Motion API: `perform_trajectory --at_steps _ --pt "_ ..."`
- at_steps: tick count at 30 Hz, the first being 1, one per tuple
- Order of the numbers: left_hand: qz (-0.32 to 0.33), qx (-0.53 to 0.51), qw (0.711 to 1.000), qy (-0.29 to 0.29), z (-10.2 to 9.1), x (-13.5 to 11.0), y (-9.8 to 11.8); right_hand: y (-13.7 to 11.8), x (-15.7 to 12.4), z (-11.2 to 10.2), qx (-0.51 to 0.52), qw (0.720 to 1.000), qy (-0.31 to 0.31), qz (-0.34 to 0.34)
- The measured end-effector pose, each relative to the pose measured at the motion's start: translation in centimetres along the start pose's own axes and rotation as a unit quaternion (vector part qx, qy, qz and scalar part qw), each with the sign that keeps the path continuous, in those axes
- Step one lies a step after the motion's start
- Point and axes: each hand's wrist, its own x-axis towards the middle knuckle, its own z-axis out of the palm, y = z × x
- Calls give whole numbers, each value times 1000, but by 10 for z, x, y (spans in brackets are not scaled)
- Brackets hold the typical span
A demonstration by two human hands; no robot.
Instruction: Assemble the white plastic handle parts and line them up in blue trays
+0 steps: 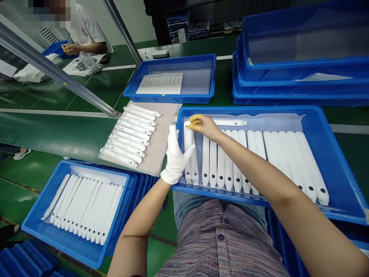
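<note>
Right grip, yellow finger cots, pinched on top end of white plastic strip; gloved left grip open just beside it, over blue tray.

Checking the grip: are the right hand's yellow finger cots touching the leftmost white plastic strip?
Touching: the head view shows the right hand's yellow finger cots on the top end of the white plastic strip.

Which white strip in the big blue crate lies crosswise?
The strip along the far side of the blue crate, just beyond the right hand. It runs side to side, while the other strips point toward the person.
</note>
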Motion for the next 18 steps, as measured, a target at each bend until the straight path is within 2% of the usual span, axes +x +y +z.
perform_trajectory --at_steps 2,4,5,8,11,14,16,18 --pt "-53 -176 979 -91 -3 8 4 -15 -25 -7 77 996 -11 -45" --pt "-112 -293 930 -194 -2 14 10 -28 -47 -15 112 991 -17 -65" --pt "-132 -322 911 -223 -1 15 14 -32 -57 -19 117 991 -20 -66" --pt "-140 -346 894 -249 1 21 25 -35 -82 -34 113 991 -27 -73" --pt "-133 -372 879 -267 -5 28 39 -26 -106 -59 64 994 -2 -85" --pt "-135 -397 859 -293 -12 38 56 -6 -136 -100 20 996 64 -54" --pt "-133 -398 852 -313 -14 43 67 12 -157 -137 13 992 122 -18" --pt "-132 -400 844 -332 -12 46 75 32 -179 -181 12 975 220 8"
